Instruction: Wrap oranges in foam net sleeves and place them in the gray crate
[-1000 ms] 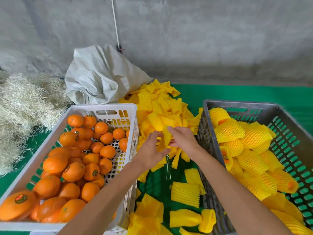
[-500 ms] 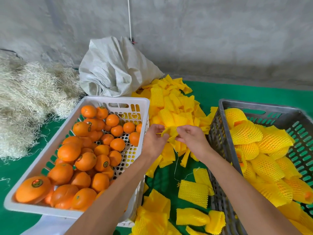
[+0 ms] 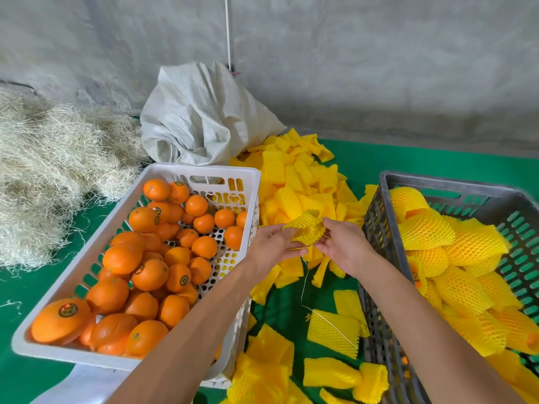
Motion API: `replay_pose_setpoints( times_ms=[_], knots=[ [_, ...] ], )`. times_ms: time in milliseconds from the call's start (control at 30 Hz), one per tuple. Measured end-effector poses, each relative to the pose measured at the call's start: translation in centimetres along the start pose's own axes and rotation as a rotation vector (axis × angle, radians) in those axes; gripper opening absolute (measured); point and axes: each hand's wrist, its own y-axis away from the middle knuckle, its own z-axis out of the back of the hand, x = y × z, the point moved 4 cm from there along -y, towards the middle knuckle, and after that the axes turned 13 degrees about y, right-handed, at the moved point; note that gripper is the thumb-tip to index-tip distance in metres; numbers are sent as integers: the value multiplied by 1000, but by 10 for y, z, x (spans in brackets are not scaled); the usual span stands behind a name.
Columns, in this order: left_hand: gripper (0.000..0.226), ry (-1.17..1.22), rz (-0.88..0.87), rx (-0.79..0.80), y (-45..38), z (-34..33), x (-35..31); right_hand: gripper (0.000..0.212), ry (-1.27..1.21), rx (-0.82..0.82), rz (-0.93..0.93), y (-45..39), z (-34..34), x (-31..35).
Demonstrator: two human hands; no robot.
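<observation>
Two hands, left hand point(image 3: 272, 246) and right hand point(image 3: 344, 246), pinch one foam net sleeve point(image 3: 306, 227) open; next, presumably, an orange point(image 3: 204, 246) goes inside.

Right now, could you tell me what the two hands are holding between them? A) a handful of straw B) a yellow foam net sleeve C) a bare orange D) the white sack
B: the left hand and right hand stretch open a yellow foam net sleeve above the sleeve pile.

We cannot see the right side of the gray slatted plastic crate point(image 3: 379, 217), cut off by the frame edge. Round stickers on the bare oranges point(image 3: 151, 274) are too small to read. Yellow foam net sleeve point(image 3: 306, 228) hides our fingertips.
</observation>
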Motion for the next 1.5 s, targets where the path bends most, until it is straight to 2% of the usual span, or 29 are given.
replay_pose_setpoints(
  times_ms=[67,133,267,400,467,533,600,700,800,900,1067,1167,1300,1367,1500],
  knots=[
    [28,-56,-5,-2,-1,0,2,28,406,-107,207,3,3,6],
    [30,-113,-44,-3,-2,2,3,30,715,-129,391,10,-3,9],
    [33,-342,-246,-113,-2,8,-2,34,839,-9,425,21,-20,2],
    [39,-368,-345,-164,0,9,-8,28,937,-97,485,25,-20,5],
    [34,-313,-338,-166,-2,12,-9,24,816,-126,416,20,-16,5],
    [19,-273,-291,-132,-2,12,-8,18,453,-99,245,14,-13,2],
    [14,-221,-237,-70,-2,7,-5,14,57,-38,64,11,-10,0],
    [15,-122,-130,-22,0,0,-1,33,-252,4,-120,12,-7,-3],
    [14,66,17,-11,1,-1,-1,35,-273,54,-179,15,-6,3],
    [32,283,163,93,5,-4,-7,25,-235,93,-173,17,-7,10],
    [38,356,329,211,13,-8,-12,19,-78,129,-201,24,-16,8],
    [36,351,328,218,15,-10,-14,21,-56,157,-175,26,-20,7],
    [50,466,338,208,16,-9,-14,30,-73,180,-139,30,-22,8],
    [53,445,328,216,16,-8,-14,31,-73,216,-116,31,-23,11],
    [48,444,207,142,17,-1,-23,47,-109,201,-43,24,-16,16]
  ],
)
